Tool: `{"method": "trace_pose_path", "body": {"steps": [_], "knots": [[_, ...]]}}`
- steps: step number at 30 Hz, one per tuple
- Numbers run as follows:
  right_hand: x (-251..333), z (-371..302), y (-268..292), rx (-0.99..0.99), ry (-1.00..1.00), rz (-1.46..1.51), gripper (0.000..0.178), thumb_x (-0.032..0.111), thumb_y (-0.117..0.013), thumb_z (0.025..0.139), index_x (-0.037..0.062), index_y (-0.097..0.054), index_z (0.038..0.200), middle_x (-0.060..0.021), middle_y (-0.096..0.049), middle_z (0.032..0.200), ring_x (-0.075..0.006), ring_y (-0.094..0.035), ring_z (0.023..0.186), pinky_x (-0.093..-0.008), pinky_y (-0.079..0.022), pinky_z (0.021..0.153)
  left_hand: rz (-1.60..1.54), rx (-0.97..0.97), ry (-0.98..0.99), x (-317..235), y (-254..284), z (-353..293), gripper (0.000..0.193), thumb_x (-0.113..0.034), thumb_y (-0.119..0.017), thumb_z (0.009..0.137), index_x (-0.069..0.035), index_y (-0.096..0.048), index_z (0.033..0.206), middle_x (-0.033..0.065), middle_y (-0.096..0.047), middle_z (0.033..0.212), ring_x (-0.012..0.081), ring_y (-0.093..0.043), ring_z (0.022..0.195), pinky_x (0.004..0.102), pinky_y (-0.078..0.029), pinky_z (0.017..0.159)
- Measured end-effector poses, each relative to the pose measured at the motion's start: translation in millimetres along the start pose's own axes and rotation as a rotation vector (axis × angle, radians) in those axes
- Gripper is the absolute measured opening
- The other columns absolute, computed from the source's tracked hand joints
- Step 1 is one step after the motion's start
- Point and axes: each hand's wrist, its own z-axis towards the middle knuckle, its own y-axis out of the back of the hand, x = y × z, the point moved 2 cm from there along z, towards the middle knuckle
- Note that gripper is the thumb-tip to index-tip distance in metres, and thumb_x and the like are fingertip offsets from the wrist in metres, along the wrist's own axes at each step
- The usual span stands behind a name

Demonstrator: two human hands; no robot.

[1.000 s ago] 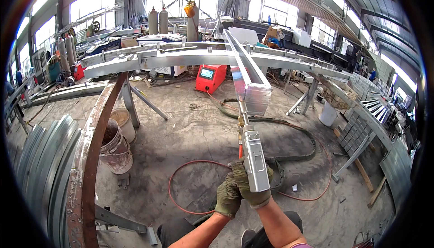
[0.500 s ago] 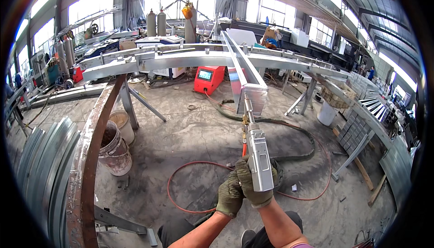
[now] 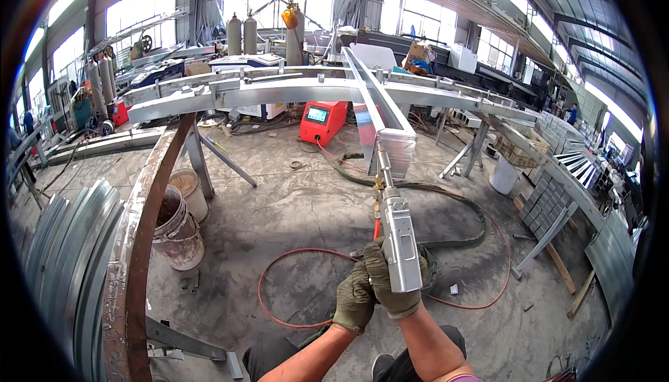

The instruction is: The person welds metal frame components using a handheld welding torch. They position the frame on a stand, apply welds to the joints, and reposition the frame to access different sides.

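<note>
A silver handheld laser welding gun (image 3: 400, 239) points away from me, its narrow nozzle at the near end of a long, shiny metal channel (image 3: 398, 152). Whether the tip touches the metal is hard to tell. My right hand (image 3: 391, 297), in a dark green knit glove, is wrapped round the gun's grip beneath the body. My left hand (image 3: 354, 300), gloved alike, is closed and pressed against the right one; what lies inside its fingers is hidden. The channel rests across a long metal beam (image 3: 293, 95).
A red machine with a screen (image 3: 323, 123) stands on the floor beyond. An orange hose (image 3: 262, 291) and a dark hose (image 3: 465, 239) loop over the concrete. Buckets (image 3: 178, 235) and a rusty beam (image 3: 132, 277) are at left; stacked metal bars (image 3: 547, 204) at right.
The near end of the metal channel has shifted very slightly to the right. My hands and the welding gun hold nearly the same place.
</note>
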Motion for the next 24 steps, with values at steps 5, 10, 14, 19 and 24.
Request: {"method": "trace_pose_path", "body": {"steps": [5, 10, 14, 19, 24], "knots": [[0.5, 2.2, -0.6, 0.027, -0.011, -0.009, 0.014, 0.009, -0.084, 0.088, 0.0037, -0.075, 0.097, -0.0086, -0.071, 0.081, -0.0225, -0.069, 0.067, -0.0355, -0.055, 0.063, -0.041, -0.023, -0.003, 0.8, 0.6, 3.7, 0.019, -0.01, -0.064, 0.097, -0.005, -0.067, 0.115, 0.0187, -0.073, 0.091, 0.0389, -0.073, 0.081, 0.0474, -0.057, 0.069], [4.5, 5.6, 3.0, 0.057, 0.099, -0.085, 0.012, 0.01, -0.081, 0.09, 0.0048, -0.077, 0.099, -0.008, -0.074, 0.085, -0.0237, -0.071, 0.072, -0.0367, -0.056, 0.066, -0.043, -0.039, -0.034, 2.2, 0.7, 4.5, 0.017, -0.01, -0.065, 0.096, -0.005, -0.067, 0.112, 0.0188, -0.073, 0.09, 0.0398, -0.073, 0.082, 0.0475, -0.057, 0.07], [7.4, 4.0, 3.9, 0.098, 0.012, -0.064, 0.007, 0.009, -0.077, 0.096, 0.0049, -0.077, 0.102, -0.0075, -0.076, 0.089, -0.0227, -0.073, 0.078, -0.037, -0.057, 0.07, -0.002, -0.039, -0.05, 3.0, 0.7, 5.1, 0.017, -0.009, -0.066, 0.094, -0.005, -0.067, 0.111, 0.0186, -0.073, 0.091, 0.0403, -0.073, 0.082, 0.0475, -0.057, 0.07], [2.7, 1.7, 3.2, 0.098, -0.019, -0.045, 0.007, 0.009, -0.077, 0.096, 0.0046, -0.077, 0.101, -0.0068, -0.075, 0.087, -0.0207, -0.072, 0.076, -0.0353, -0.056, 0.069, -0.008, -0.011, 0.0, -2.5, 2.5, 6.4, 0.019, -0.007, -0.067, 0.092, -0.004, -0.067, 0.111, 0.0184, -0.073, 0.091, 0.0404, -0.073, 0.084, 0.0473, -0.057, 0.07], [-1.7, -0.1, 1.8, 0.094, -0.038, -0.024, 0.006, 0.008, -0.077, 0.096, 0.0039, -0.077, 0.1, -0.0061, -0.075, 0.087, -0.0192, -0.072, 0.076, -0.0345, -0.056, 0.069, 0.023, -0.037, -0.031, -3.0, 2.5, 6.6, 0.02, -0.005, -0.066, 0.092, -0.004, -0.067, 0.112, 0.0184, -0.073, 0.092, 0.0394, -0.074, 0.084, 0.0468, -0.058, 0.07]]}}
